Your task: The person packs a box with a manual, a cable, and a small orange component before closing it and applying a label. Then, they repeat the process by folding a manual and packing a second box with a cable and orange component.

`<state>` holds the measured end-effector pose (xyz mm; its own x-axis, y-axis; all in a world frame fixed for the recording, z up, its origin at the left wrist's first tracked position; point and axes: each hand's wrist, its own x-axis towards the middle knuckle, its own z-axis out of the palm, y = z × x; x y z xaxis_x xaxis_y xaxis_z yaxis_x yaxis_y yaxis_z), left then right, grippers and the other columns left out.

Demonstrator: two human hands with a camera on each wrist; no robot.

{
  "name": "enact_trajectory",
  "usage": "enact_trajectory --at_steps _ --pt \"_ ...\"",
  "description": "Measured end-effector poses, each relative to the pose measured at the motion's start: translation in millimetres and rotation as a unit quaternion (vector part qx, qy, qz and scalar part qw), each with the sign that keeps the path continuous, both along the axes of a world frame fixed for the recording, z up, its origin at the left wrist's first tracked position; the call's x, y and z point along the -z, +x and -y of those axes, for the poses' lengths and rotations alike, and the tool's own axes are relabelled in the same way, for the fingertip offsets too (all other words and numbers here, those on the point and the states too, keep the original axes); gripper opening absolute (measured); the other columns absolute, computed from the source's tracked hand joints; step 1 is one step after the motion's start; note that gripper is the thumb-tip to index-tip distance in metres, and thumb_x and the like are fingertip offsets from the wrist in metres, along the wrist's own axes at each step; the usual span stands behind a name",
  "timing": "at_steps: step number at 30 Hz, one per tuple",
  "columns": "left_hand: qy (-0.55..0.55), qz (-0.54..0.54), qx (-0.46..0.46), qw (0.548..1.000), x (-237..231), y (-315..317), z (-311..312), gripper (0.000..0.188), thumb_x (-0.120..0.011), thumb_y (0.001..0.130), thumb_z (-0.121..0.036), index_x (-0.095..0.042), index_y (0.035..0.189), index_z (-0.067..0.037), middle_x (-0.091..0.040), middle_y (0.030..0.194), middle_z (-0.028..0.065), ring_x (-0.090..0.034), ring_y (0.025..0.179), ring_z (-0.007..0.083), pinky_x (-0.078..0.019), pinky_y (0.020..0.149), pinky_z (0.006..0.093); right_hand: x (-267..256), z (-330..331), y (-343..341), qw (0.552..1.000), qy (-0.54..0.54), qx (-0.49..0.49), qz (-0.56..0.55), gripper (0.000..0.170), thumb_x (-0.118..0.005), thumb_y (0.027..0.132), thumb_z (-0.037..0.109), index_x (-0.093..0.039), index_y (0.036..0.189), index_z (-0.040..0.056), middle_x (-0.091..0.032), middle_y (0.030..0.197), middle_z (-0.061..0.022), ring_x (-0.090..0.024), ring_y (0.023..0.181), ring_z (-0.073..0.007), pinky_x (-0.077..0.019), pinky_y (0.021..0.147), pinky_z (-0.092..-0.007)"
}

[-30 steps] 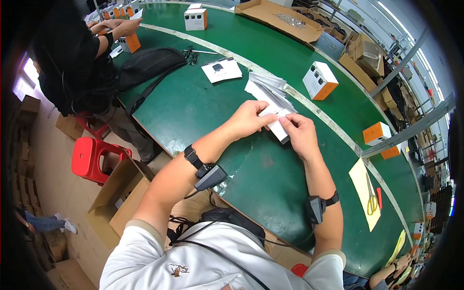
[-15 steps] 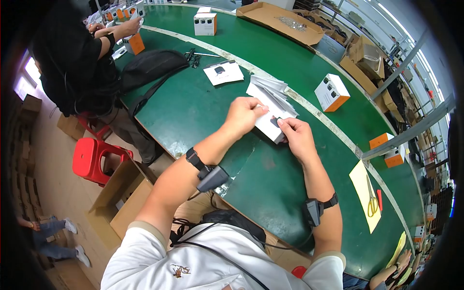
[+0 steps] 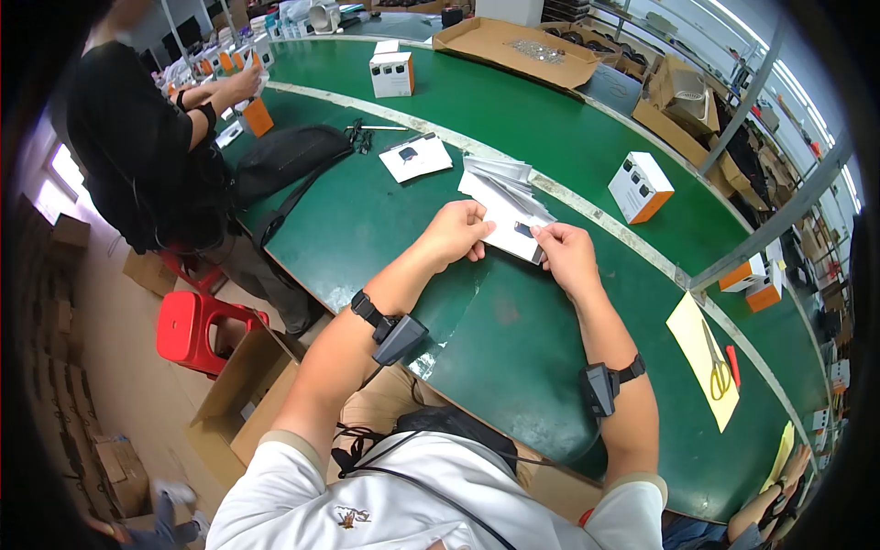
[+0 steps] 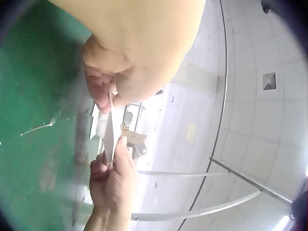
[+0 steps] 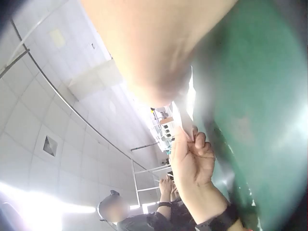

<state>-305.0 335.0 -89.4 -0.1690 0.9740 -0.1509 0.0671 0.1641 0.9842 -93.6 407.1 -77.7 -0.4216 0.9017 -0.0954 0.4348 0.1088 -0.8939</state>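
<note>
Both hands hold a white printed card or booklet (image 3: 511, 240) between them, above the green table. My left hand (image 3: 456, 234) pinches its left end with thumb and fingers; my right hand (image 3: 570, 258) pinches the right end, near a small dark picture. Seen from the left wrist, the white piece (image 4: 113, 126) is edge-on between the two hands. In the right wrist view the left hand (image 5: 192, 161) grips its lower end. Just behind it in the head view lies a fanned pile of white papers (image 3: 500, 181). Another printed card (image 3: 415, 158) lies to the left.
White and orange boxes (image 3: 641, 188) stand along the green table (image 3: 495, 367). Scissors (image 3: 719, 371) and a red object (image 3: 733, 365) lie on yellow paper (image 3: 689, 330) at the right. A black bag (image 3: 298, 163) lies at the left, near a standing person (image 3: 137, 147). A metal post (image 3: 779, 220) rises at the right.
The white piece has turned flatter and its dark picture has come into view between the hands. My left hand has shifted its grip along the left end. The head view has shifted slightly.
</note>
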Motion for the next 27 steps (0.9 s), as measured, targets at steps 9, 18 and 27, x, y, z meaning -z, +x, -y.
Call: enact_trajectory --at_steps 9,18,27 --pt "0.053 -0.223 -0.195 0.954 -8 -31 -28 0.036 -0.068 0.089 -0.008 -0.060 0.120 0.009 -0.072 0.103 0.0192 -0.074 0.067 0.0223 -0.0587 0.067 0.0341 8 -6 5 0.999 -0.047 -0.018 -0.013 0.024 -0.066 0.097 0.021 -0.064 0.109 0.0005 -0.069 0.075 -0.0054 -0.064 0.061 -0.0111 -0.0507 0.056 -0.0277" --pt "-0.008 -0.775 -0.109 0.622 6 -101 -24 0.013 -0.062 0.083 -0.008 -0.072 0.092 -0.007 -0.071 0.095 0.0105 -0.068 0.090 0.0290 -0.0506 0.081 0.0404 5 -4 3 0.998 -0.045 -0.051 0.001 0.018 -0.066 0.096 0.016 -0.066 0.103 -0.0008 -0.066 0.075 -0.0034 -0.059 0.060 -0.0082 -0.0478 0.055 -0.0223" --pt "0.179 -0.448 -0.260 0.837 -50 -72 -4 0.015 -0.066 0.091 -0.016 -0.070 0.101 -0.004 -0.072 0.086 0.0164 -0.069 0.078 0.0322 -0.0529 0.071 0.0402 -7 -4 3 0.995 0.009 -0.008 -0.101 0.023 -0.067 0.096 0.021 -0.067 0.102 -0.0011 -0.068 0.076 -0.0033 -0.062 0.064 -0.0082 -0.0484 0.059 -0.0236"
